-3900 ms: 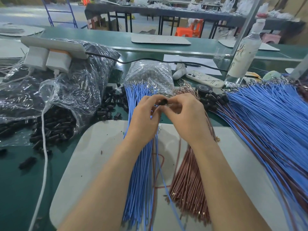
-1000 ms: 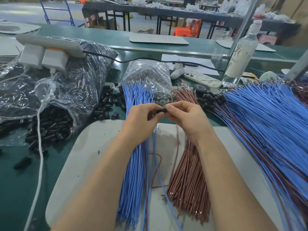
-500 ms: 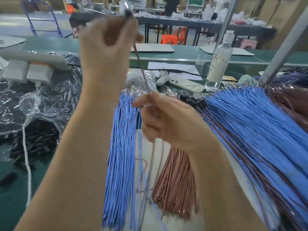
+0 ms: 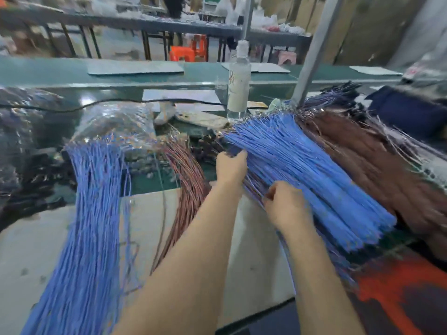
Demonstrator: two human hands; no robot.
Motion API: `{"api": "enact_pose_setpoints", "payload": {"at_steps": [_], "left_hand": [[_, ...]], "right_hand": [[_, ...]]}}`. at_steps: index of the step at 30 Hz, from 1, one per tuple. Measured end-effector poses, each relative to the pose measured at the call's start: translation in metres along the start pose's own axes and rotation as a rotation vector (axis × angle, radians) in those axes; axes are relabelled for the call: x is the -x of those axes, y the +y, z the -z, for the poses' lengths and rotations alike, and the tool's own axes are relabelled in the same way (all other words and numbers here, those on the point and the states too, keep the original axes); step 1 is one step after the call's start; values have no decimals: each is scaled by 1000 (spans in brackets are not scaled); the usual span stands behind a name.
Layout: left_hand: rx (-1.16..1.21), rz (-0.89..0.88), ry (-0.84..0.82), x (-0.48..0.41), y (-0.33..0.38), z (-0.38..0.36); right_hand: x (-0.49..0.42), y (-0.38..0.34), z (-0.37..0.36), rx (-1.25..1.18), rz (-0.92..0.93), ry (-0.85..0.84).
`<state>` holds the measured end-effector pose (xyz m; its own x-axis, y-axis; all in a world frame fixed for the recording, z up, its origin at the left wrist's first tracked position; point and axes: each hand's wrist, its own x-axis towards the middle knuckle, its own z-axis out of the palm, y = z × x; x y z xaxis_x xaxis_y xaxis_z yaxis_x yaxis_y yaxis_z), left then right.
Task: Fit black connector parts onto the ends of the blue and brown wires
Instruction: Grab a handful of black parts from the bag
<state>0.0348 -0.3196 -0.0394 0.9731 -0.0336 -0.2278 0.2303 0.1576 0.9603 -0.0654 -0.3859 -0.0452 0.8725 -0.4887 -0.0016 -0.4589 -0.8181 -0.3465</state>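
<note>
The view is motion-blurred. My left hand (image 4: pixel 231 168) sits at the left edge of the big finished pile of blue wires (image 4: pixel 302 165), its fingers curled over the top of the wire it carries, where something dark shows. My right hand (image 4: pixel 285 204) is lower on the same edge, its fingers pinched on thin blue and brown wires. A loose blue bundle (image 4: pixel 92 213) and a brown bundle (image 4: pixel 188 175) lie on the white mat (image 4: pixel 29 250) to the left. Black connector parts (image 4: pixel 36 180) lie far left under clear plastic.
A heap of brown wires (image 4: pixel 375 160) lies right of the blue pile. Behind stand a bottle (image 4: pixel 238 88), a slanted metal post (image 4: pixel 312 49), a phone (image 4: pixel 203 118) and a clear plastic bag (image 4: pixel 116 122). Something orange (image 4: pixel 387 281) shows at the lower right.
My left hand, raised high with the wire half a second ago, has come down to the right-hand pile. My right hand has followed, and the view has swung right.
</note>
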Motion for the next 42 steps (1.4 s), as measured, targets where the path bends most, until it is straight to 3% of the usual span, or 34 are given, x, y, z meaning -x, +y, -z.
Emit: {"api": "enact_pose_setpoints", "payload": {"at_steps": [3,7,12,16,19,24,30,33,37,42], "left_hand": [[-162,-29,1,1,-18,-5],[-83,-29,21,-2,-10,-3],[51,-39,-46,4,14,19],[113,-181,30,4,50,67],[120,-272,174,7,64,123],[272,-262,359,19,63,223],[464,-207,528,35,56,302],[494,-225,550,39,56,320],[494,-247,558,40,58,324],[457,-244,563,37,59,317]], "right_hand": [[-3,-2,-7,9,-22,84],[-5,-8,-7,-25,-7,94],[-6,-49,-2,-264,223,238],[-10,-105,-8,-375,375,134],[-10,-145,-27,-390,474,15],[-3,-194,-63,-360,550,-169],[27,-251,-86,-422,719,-216],[39,-275,-99,-326,764,-207],[43,-294,-112,16,752,-135],[42,-302,-116,85,742,-92]]}}
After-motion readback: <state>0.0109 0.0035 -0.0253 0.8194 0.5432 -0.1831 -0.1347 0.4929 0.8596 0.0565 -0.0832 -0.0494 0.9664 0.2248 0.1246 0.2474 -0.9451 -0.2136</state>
